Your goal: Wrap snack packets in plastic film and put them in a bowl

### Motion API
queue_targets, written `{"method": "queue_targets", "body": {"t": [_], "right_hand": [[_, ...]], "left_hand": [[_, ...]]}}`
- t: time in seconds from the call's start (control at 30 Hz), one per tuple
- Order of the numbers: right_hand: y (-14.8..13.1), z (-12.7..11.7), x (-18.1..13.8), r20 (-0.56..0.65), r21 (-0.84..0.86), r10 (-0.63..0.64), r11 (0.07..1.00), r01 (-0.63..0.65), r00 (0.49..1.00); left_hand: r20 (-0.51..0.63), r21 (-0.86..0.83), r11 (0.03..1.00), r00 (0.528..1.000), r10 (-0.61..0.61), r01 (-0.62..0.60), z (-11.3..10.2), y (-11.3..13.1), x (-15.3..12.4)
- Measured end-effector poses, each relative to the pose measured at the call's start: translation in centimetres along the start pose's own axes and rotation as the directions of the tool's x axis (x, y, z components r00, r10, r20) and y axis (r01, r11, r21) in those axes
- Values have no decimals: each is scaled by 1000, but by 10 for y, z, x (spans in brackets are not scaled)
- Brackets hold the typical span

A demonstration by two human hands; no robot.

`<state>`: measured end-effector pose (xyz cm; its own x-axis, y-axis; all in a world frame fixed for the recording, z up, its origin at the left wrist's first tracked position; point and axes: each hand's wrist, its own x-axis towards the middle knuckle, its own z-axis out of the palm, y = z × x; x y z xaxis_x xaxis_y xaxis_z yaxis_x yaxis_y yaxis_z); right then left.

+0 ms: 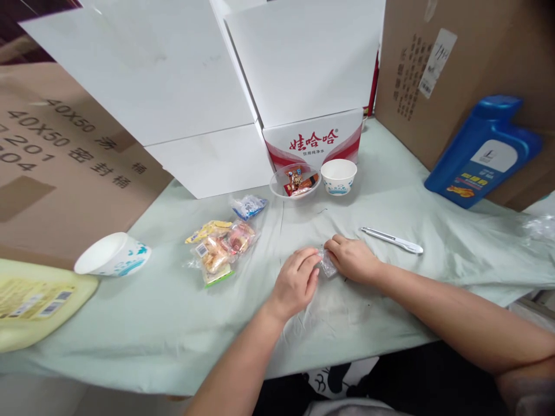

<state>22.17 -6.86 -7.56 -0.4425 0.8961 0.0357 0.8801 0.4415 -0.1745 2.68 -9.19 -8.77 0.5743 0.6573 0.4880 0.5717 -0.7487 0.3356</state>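
Between my two hands lies a small clear plastic packet [328,264], crinkled and low over the cloth; what is inside it I cannot make out. My left hand [297,280] pinches its left edge with curled fingers. The fingers of my right hand [352,259] are bent over its upper right side. Right of that hand rests a white utility knife [392,239]. To the left, several wrapped snacks [215,254] sit in a loose pile, with a blue and white packet [248,206] behind them.
A clear round bowl [277,188] holds small wrapped snacks beside an upright white paper cup [339,178]. Another paper cup [113,255] tilts on the left near a yellow jug [41,303]. White boxes [303,63], brown cartons [477,58] and a blue bottle [485,153] ring the cloth-covered table [143,329].
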Motion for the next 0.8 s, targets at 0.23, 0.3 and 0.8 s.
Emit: {"method": "queue_targets", "body": {"t": [0.23, 0.3, 0.8], "right_hand": [[9, 1, 3, -49, -28, 79, 996, -80, 996], [16, 0, 4, -96, -51, 137, 988, -143, 986], [27, -3, -3, -152, 204, -385, 889, 410, 910]], "left_hand": [[249, 56, 998, 969, -6, -8, 4, 3, 3], [250, 43, 999, 968, -22, 11, 5, 2, 2], [160, 8, 989, 976, -147, 148, 0, -8, -2]]}}
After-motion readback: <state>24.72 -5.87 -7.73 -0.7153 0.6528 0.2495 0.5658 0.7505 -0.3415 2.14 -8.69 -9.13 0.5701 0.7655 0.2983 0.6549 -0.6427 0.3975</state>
